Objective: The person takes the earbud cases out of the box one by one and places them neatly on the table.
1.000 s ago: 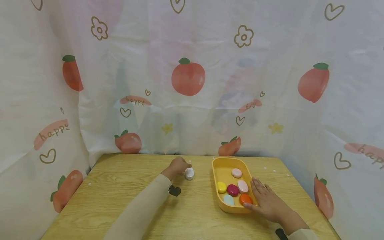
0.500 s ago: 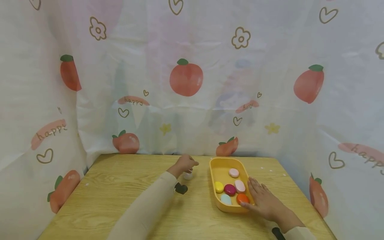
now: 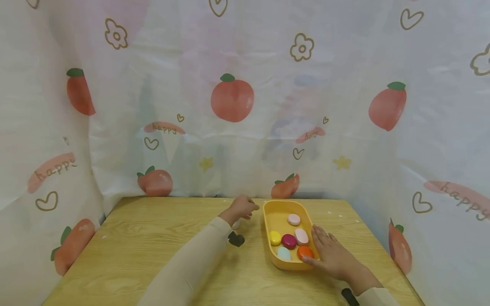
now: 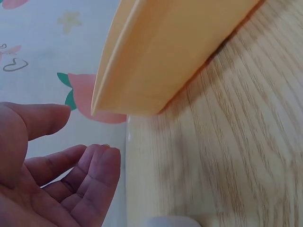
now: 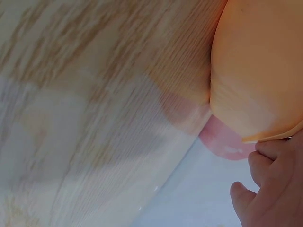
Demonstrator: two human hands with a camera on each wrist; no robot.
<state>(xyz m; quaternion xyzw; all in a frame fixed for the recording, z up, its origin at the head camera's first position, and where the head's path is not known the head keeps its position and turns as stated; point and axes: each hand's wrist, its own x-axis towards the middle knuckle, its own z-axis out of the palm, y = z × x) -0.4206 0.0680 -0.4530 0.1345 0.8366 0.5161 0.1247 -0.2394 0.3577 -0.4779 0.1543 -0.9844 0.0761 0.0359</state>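
In the head view my left hand (image 3: 241, 208) hovers above the table, left of the yellow tray (image 3: 269, 255). Its thumb and fingers are loosely bent and apart, with nothing between them in the left wrist view. A small white rounded piece (image 3: 236, 224) stands on the table below this hand, mostly hidden by it; its top edge shows in the left wrist view. My right hand (image 3: 334, 257) rests along the tray's right side, fingers straight and thumb over the near rim. Inside the tray lie several smooth oval pieces, among them an orange one (image 3: 305, 253) and a dark red one (image 3: 289, 241).
The wooden table (image 3: 153, 255) has a back edge against a white printed curtain (image 3: 206, 140), which also hangs at both sides. Small white specks lie near the back right. A dark heart-shaped piece (image 3: 236, 239) sits at my left wrist.
My left hand has moved right, past the white piece and closer to the tray. The right hand stays at the tray's side. The head view has turned slightly right.
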